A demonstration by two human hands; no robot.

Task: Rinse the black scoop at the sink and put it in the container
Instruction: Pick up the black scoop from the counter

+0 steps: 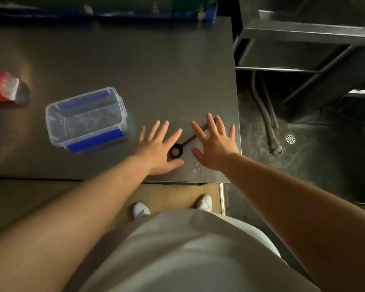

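Note:
A black scoop (189, 140) with a long thin handle lies flat on the dark counter (135, 66), near its front right corner. Its round bowl sits between my two hands, and the handle runs up and right under my right hand's fingers. My left hand (159, 147) rests palm down just left of the bowl, fingers spread. My right hand (216, 144) hovers or rests over the handle, fingers spread, gripping nothing. A clear plastic container (85, 120) with blue clips stands open to the left of my left hand.
A red and black packet (6, 88) lies at the counter's left edge. Right of the counter stands a steel sink unit (303, 32) with hoses (270, 123) hanging to a dark floor with a drain (290, 139). Blue crates (152, 7) line the back.

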